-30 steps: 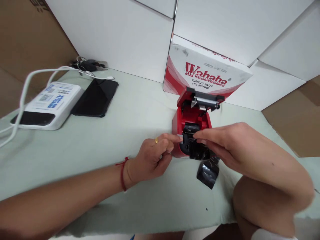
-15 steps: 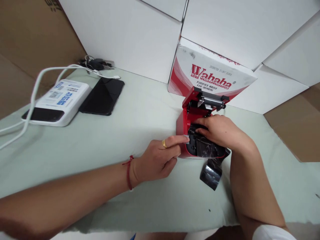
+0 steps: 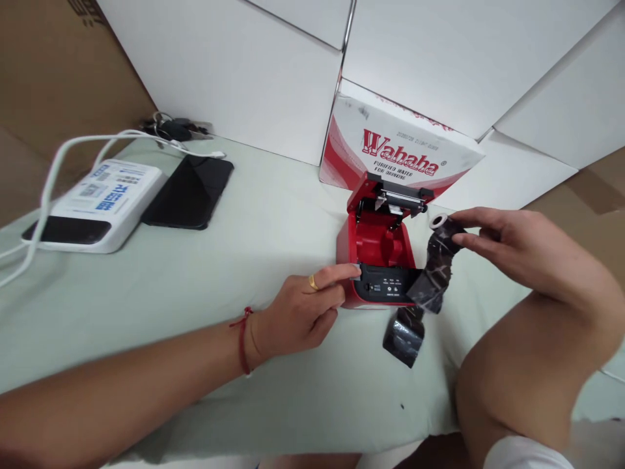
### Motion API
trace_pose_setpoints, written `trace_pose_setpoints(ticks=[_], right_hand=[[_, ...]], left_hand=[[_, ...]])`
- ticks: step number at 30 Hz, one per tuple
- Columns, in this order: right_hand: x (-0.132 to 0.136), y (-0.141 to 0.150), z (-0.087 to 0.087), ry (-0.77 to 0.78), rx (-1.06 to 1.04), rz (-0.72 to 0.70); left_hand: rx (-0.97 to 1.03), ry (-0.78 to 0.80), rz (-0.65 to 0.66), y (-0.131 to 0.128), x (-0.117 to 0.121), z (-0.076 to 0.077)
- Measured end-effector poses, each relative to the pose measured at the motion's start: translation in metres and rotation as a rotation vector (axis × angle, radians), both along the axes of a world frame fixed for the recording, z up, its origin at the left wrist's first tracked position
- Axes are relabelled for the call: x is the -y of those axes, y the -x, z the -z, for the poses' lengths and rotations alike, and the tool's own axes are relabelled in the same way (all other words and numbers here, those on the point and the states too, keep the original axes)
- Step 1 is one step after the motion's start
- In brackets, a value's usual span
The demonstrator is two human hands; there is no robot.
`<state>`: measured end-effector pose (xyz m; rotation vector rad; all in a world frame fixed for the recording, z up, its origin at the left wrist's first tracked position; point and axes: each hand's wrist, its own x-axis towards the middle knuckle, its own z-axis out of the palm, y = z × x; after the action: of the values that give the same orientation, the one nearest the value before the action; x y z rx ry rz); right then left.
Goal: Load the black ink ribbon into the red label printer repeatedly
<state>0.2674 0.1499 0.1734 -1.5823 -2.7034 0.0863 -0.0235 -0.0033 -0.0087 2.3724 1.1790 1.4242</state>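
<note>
A small red label printer stands on the cloth with its lid raised, and its red inner bay shows nothing inside. My left hand is at the printer's near left side, the index finger pressed on a small grey tab at the rim and the other fingers curled. To the right of the printer, my right hand pinches a narrow roll of black marbled label paper with a white core. Its loose strip hangs across the printer's right front edge, and the curled end rests on the cloth.
Behind the printer a Wahaha water carton leans by white panels. At left lie a white power bank with a white cable, a black phone and keys. Brown cardboard borders the right side.
My right hand has lifted the label roll out of the printer's bay and moved it right. The left index finger stays on the grey tab. The view has shifted slightly.
</note>
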Motion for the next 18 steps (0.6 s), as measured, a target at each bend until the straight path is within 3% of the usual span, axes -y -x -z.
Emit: trace_pose_setpoints(ticks=[3, 6, 8, 10, 14, 18], right_hand=[[-0.025, -0.008, 0.015, 0.063, 0.152, 0.108], [-0.041, 0.007, 0.033, 0.218, 0.282, 0.138], [-0.043, 0.019, 0.039, 0.232, 0.304, 0.165], [-0.040, 0.025, 0.039, 0.237, 0.274, 0.153], [-0.034, 0.027, 0.034, 0.450, 0.253, -0.004], [-0.037, 0.024, 0.036, 0.588, 0.371, 0.069]], left_hand=[[0.010, 0.000, -0.003, 0.000, 0.000, 0.000], [0.002, -0.023, -0.009, -0.001, -0.001, 0.000], [-0.002, -0.034, -0.011, 0.000, -0.002, 0.001], [-0.006, -0.034, -0.005, 0.000, -0.003, 0.001], [-0.001, -0.041, -0.001, 0.000, -0.003, 0.000], [-0.014, -0.045, -0.014, 0.000, -0.002, -0.001]])
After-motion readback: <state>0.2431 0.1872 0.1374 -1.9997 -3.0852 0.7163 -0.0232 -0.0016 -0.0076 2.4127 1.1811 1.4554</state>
